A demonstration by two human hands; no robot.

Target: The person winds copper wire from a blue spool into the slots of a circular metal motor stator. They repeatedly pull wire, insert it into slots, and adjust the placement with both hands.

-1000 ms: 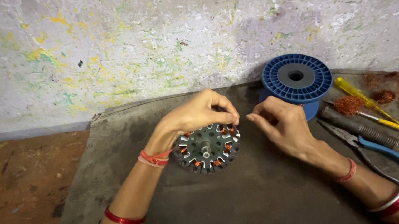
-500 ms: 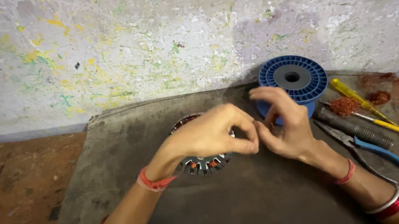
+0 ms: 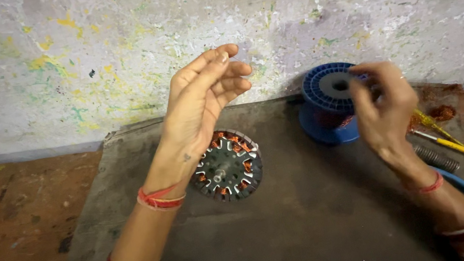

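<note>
We are winding copper wire on a round motor stator [image 3: 228, 165] lying mid-mat [image 3: 298, 232]; several slots are showing copper coils, others look bare. Our left hand [image 3: 200, 107] is lifting above it at twelve o'clock, fingers open and loosely curled, while our right hand [image 3: 383, 103], at three o'clock, is pinching something too fine to see beside the blue wire spool [image 3: 330, 102].

No packages, labels, signs or screens visible.
</note>
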